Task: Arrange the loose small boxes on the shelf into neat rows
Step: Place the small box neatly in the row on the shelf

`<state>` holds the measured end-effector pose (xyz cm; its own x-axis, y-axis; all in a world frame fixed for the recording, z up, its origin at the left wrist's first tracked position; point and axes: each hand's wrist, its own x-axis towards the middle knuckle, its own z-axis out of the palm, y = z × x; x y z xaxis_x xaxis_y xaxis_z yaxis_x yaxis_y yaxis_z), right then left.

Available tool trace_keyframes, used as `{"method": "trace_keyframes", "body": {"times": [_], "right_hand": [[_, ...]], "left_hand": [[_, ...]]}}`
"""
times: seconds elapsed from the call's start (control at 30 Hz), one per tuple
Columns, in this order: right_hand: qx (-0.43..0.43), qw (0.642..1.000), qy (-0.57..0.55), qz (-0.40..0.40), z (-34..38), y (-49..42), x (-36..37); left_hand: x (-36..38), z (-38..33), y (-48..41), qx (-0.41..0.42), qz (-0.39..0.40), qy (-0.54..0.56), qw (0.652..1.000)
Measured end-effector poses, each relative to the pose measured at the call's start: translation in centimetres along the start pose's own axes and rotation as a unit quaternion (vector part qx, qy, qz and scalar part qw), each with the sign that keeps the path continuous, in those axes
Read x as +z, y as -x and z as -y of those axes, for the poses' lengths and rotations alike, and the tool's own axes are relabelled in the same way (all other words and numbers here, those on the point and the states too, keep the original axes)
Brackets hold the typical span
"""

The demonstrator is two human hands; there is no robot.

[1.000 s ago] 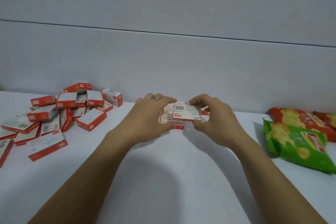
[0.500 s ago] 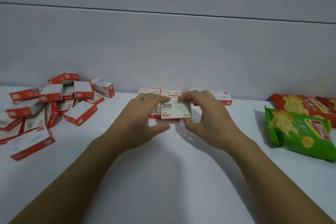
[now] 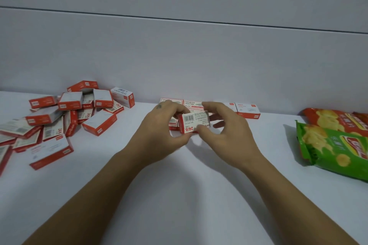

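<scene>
A small red and white box [image 3: 194, 121] marked 24/6 is held just above the white shelf [image 3: 179, 195], near its middle. My left hand [image 3: 159, 137] grips its left end. My right hand [image 3: 227, 135] pinches its right end between thumb and fingers. Behind my hands, a short row of the same boxes [image 3: 248, 109] lies flat against the back wall, partly hidden by my fingers. A jumbled heap of loose boxes [image 3: 65, 115] covers the shelf's left side.
Two snack bags lie at the right: a green one [image 3: 334, 151] in front and a red-orange one [image 3: 336, 119] behind it. The grey back wall [image 3: 179, 55] closes off the shelf behind the row.
The box has tilted and lifted a little toward me in both hands, showing its red end. The view has shifted slightly, revealing more of the row behind.
</scene>
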<state>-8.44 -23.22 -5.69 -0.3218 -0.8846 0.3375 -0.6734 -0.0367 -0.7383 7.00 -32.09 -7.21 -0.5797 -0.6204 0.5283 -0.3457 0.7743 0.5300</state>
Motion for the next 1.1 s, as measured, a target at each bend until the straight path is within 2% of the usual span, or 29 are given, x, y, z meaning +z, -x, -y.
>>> {"method": "trace_keyframes", "body": {"times": [0.2, 0.37, 0.47, 0.53, 0.67, 0.77, 0.9, 1.0, 1.1], "right_hand": [[0.073, 0.997, -0.041, 0.0, 1.0, 0.7, 1.0], [0.11, 0.992, -0.068, 0.0, 0.9, 0.6, 0.7], [0.146, 0.979, -0.14, 0.021, 0.4, 0.3, 0.4], [0.164, 0.96, -0.222, 0.039, -0.1, 0.0, 0.0], [0.15, 0.892, -0.418, 0.078, -0.3, -0.3, -0.9], [0.113, 0.869, -0.475, 0.083, -0.4, -0.5, -1.4], [0.085, 0.853, -0.507, 0.085, -0.5, -0.5, -1.5], [0.07, 0.856, -0.504, 0.091, -0.7, -0.5, -1.7], [0.057, 0.875, -0.47, 0.101, -0.7, -0.4, -1.8]], "left_hand": [[0.9, -0.2, 0.2, 0.079, -0.021, -0.025, 0.996], [1.1, -0.5, 0.4, 0.107, -0.031, -0.035, 0.993], [1.1, -0.6, 0.4, 0.103, -0.025, -0.015, 0.994], [1.0, -0.7, 0.4, 0.073, -0.017, 0.018, 0.997], [0.6, -0.6, 0.4, -0.021, -0.008, 0.067, 0.998], [0.4, -0.8, 0.3, -0.068, 0.037, 0.119, 0.99], [0.6, -1.2, 0.2, -0.088, 0.082, 0.191, 0.974], [0.3, -2.0, -0.1, -0.161, 0.105, 0.296, 0.936], [0.1, -2.4, -0.3, -0.255, 0.162, 0.397, 0.867]]}}
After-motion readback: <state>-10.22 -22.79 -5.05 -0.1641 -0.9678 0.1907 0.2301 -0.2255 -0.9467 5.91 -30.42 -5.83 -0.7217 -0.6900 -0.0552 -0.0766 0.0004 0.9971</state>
